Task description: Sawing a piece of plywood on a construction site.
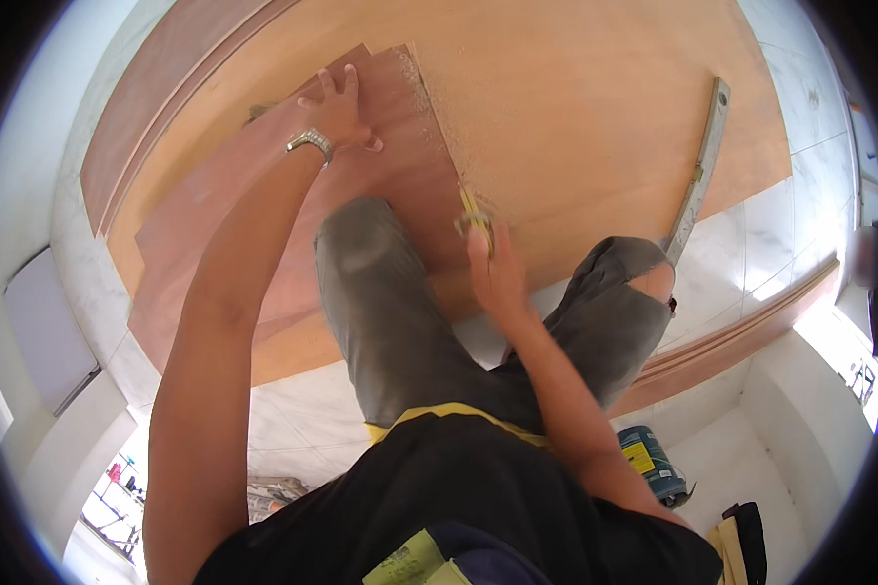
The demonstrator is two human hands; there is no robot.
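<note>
My left hand (339, 112) presses flat, fingers spread, on a reddish plywood piece (263, 214) that lies on a large light plywood sheet (576, 107). A metal bracelet is on that wrist. My right hand (496, 268) is closed around the yellow handle of a hand saw (474, 216), whose blade runs along the reddish piece's right edge. Sawdust (449, 107) lies scattered along that cut line. My left knee (361, 244), in grey trousers, rests on the reddish piece.
A long metal spirit level (700, 171) lies on the sheet's right side. Wooden strips (741, 336) lie on the white tiled floor to the right. A blue can (649, 463) stands near my right elbow, and a dark bag (746, 536) at lower right.
</note>
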